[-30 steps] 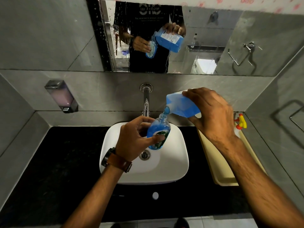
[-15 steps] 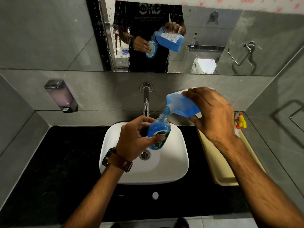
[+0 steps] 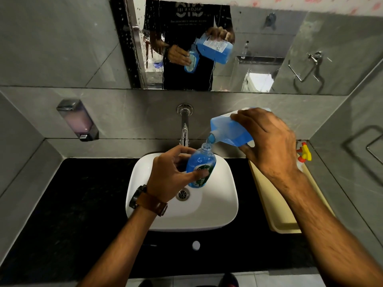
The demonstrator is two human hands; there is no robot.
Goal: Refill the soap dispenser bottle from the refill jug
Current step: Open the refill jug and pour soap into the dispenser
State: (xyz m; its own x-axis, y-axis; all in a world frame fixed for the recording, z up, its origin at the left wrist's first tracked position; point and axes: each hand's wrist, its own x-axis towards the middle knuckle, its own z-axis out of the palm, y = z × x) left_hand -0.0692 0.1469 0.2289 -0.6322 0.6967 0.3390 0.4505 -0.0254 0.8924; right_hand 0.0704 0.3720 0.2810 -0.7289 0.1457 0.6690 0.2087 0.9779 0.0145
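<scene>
Nearest the camera, the left hand (image 3: 172, 175) wraps round the soap dispenser bottle (image 3: 200, 165), holding it tilted over the white sink (image 3: 217, 216), its open neck turned up toward the spout above. The bottle looks light, smooth plastic — likely slick if soap runs down it, so a grip round the labelled belly suits it. Just beyond, the right hand (image 3: 269, 141) clasps the refill jug (image 3: 230, 129) from above, tipped so its spout sits just over the bottle's mouth. The jug, still well filled with blue liquid, probably weighs more and shifts as it drains. The far side of the jug is hidden by the hand — and whether the stream is running cannot be told.
</scene>
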